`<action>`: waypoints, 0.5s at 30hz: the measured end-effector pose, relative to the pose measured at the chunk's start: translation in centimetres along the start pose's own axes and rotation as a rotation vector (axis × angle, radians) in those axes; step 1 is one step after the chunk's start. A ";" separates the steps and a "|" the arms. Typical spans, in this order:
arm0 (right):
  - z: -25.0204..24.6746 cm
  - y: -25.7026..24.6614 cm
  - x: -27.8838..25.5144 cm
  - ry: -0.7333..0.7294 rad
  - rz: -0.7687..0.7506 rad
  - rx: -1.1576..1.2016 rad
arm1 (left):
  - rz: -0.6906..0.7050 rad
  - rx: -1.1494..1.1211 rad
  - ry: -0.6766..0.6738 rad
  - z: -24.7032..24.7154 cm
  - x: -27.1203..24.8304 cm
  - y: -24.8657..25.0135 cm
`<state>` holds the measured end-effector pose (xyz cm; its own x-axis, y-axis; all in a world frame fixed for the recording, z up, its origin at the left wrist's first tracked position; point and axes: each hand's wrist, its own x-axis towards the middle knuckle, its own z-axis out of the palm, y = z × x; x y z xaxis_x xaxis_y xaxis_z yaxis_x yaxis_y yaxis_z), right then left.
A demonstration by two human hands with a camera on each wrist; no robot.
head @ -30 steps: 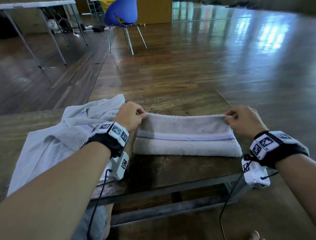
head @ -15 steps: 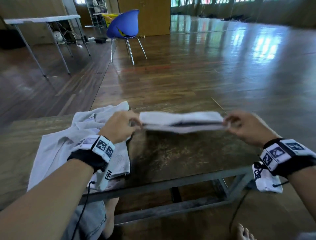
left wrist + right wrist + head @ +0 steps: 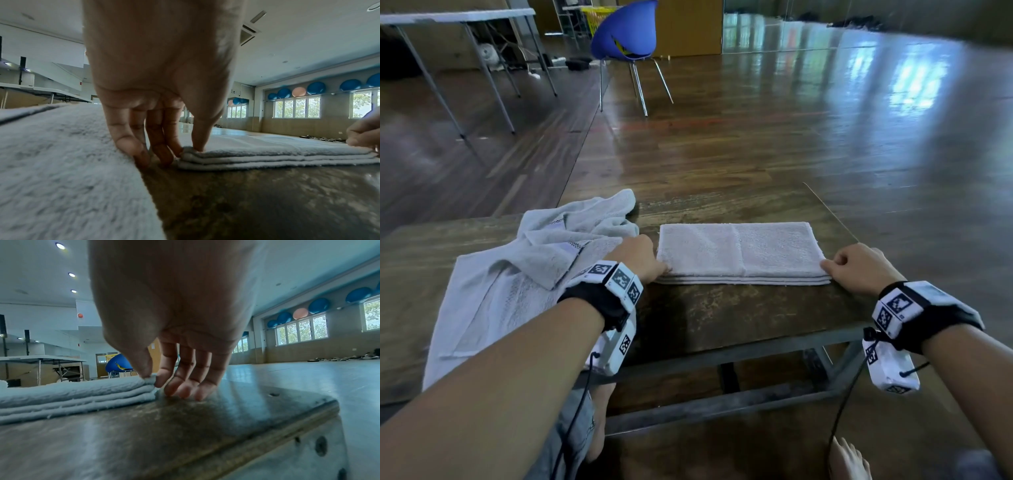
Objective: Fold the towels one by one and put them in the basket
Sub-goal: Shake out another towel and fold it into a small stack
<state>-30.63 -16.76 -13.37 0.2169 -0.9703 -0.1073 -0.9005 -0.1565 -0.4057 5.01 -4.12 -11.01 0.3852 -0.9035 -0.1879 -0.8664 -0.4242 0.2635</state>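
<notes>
The folded towel (image 3: 739,251) lies flat on the table (image 3: 722,318), stacked in layers. The left hand (image 3: 637,257) pinches its near left corner, thumb on top and fingers (image 3: 141,152) curled down to the tabletop. The right hand (image 3: 859,267) pinches the near right corner the same way, thumb above, fingers (image 3: 185,386) below. A 2nd, loose towel (image 3: 517,274) lies crumpled just left of it.

1. The right hand (image 3: 174,318) hangs from twelve o'clock, thumb and forefinger pinching the top corner of the folded towel (image 3: 72,395).
2. The towel lies in stacked layers toward nine o'clock on the table (image 3: 205,426).
3. The other fingertips (image 3: 185,390) touch the tabletop.
4. A blue chair (image 3: 117,364) stands beyond, near ten o'clock.
</notes>
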 end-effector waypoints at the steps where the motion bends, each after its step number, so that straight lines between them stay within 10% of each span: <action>1: -0.2 -0.4 0.1 -0.011 0.012 0.006 | -0.018 0.013 0.001 -0.1 0.1 0.2; 10: -2.0 -3.1 1.4 0.157 0.040 0.270 | -0.195 -0.438 0.091 -1.8 2.9 0.9; 15: -0.8 -3.5 3.6 -0.190 0.287 0.638 | -0.325 -0.761 -0.171 -1.8 3.5 1.1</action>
<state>-27.04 -19.80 -11.65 0.1188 -0.8991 -0.4213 -0.5488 0.2942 -0.7825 5.93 -7.83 -9.64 0.4719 -0.7334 -0.4893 -0.2467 -0.6426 0.7254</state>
